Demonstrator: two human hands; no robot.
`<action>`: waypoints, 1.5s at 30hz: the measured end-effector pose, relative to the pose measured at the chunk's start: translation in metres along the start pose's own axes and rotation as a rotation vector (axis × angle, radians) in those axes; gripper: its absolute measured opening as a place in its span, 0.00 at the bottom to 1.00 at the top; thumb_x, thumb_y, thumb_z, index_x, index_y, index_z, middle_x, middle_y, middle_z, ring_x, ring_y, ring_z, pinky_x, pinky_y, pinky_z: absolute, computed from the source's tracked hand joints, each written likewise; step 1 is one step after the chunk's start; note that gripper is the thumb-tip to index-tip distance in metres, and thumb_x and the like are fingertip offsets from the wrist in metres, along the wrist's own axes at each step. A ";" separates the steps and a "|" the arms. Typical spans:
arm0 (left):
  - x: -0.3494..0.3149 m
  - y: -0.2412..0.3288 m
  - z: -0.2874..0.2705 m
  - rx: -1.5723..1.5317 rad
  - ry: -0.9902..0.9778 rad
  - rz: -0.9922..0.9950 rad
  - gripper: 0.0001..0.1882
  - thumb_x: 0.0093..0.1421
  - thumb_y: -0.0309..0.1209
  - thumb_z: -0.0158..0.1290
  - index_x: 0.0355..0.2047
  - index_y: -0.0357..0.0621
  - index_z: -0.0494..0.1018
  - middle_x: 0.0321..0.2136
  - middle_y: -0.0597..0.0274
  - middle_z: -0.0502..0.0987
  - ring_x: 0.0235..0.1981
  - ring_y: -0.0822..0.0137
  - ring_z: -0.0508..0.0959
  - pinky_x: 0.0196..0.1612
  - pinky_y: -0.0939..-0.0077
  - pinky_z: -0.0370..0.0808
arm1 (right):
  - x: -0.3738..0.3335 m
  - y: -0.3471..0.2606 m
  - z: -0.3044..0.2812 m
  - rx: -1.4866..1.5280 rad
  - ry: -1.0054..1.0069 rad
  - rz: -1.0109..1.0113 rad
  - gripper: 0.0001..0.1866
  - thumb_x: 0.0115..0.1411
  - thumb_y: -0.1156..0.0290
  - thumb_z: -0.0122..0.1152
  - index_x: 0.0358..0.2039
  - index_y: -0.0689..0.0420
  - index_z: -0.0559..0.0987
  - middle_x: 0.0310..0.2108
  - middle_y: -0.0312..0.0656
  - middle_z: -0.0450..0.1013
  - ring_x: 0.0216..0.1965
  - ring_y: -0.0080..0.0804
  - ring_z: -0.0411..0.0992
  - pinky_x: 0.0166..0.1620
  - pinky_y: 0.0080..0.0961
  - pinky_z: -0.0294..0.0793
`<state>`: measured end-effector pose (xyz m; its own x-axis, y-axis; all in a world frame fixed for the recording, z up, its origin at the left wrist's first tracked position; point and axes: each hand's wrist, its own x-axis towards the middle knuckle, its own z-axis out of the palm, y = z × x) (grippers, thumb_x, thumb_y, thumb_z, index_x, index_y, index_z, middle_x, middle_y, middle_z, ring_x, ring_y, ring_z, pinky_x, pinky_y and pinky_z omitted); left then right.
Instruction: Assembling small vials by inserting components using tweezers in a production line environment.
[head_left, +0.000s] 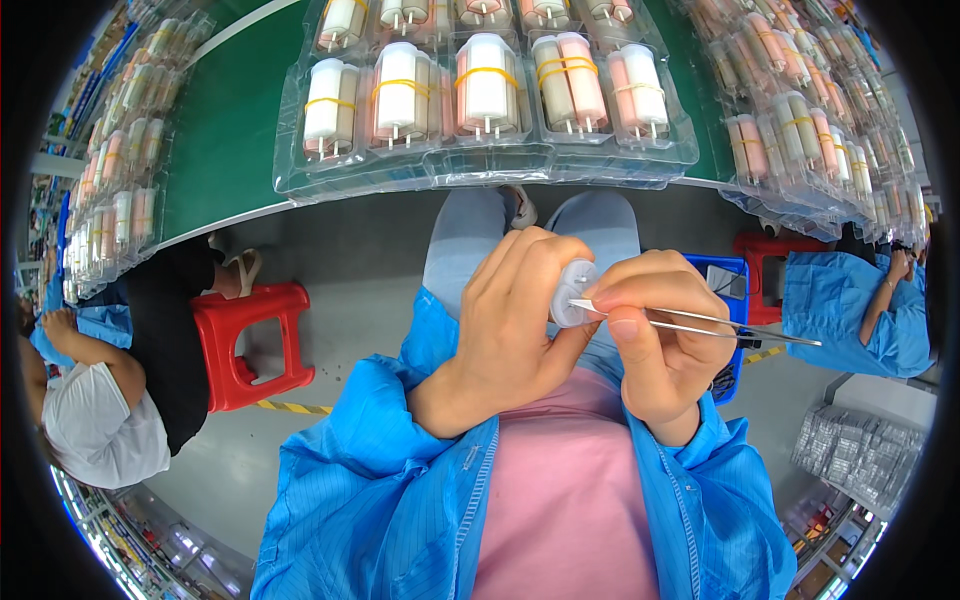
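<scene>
My left hand [505, 310] is closed around a pale, translucent cylindrical part [572, 285], its round end turned to the right. In my right hand [665, 345] is a pair of metal tweezers [770, 337], pinched between thumb and fingers, with the long ends reaching out to the right. A small white tip [582, 304] sticks out of the right fingers and meets the round end of the part. Whether it belongs to the tweezers or is a separate piece, I cannot tell. Both hands are close together above my lap.
Ahead, a clear plastic tray [440, 162] holds white, pink and grey cylinders in yellow bands on a green table [225, 130]. More filled trays stack up left and right. A blue bin [735, 375] is beside my right arm. Co-workers sit on both sides; a red stool [205, 345] stands left.
</scene>
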<state>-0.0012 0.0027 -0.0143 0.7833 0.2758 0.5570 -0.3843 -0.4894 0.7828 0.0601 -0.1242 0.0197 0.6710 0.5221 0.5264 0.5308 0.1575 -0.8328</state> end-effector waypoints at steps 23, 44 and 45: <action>-0.001 0.001 0.001 -0.096 -0.017 -0.029 0.19 0.43 0.22 0.61 0.36 0.39 0.67 0.27 0.53 0.70 0.26 0.52 0.70 0.27 0.65 0.66 | 0.001 -0.006 -0.001 -0.056 -0.010 -0.002 0.06 0.48 0.80 0.65 0.29 0.64 0.79 0.26 0.45 0.76 0.27 0.36 0.75 0.30 0.24 0.73; 0.000 0.004 -0.001 -0.056 -0.022 -0.006 0.19 0.45 0.24 0.62 0.37 0.38 0.68 0.28 0.53 0.71 0.27 0.52 0.71 0.28 0.64 0.68 | 0.001 -0.008 -0.003 -0.057 -0.019 -0.007 0.07 0.47 0.81 0.64 0.30 0.64 0.79 0.27 0.48 0.75 0.26 0.34 0.75 0.29 0.21 0.72; 0.000 0.003 -0.001 -0.045 -0.019 0.011 0.19 0.45 0.24 0.62 0.37 0.38 0.68 0.28 0.53 0.71 0.27 0.52 0.71 0.28 0.64 0.68 | 0.001 -0.009 -0.003 -0.062 -0.020 -0.010 0.07 0.47 0.80 0.64 0.30 0.64 0.79 0.27 0.48 0.75 0.26 0.34 0.75 0.29 0.21 0.72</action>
<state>-0.0024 0.0019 -0.0115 0.7879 0.2543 0.5608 -0.4145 -0.4545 0.7884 0.0578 -0.1270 0.0281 0.6554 0.5370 0.5311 0.5691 0.1112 -0.8147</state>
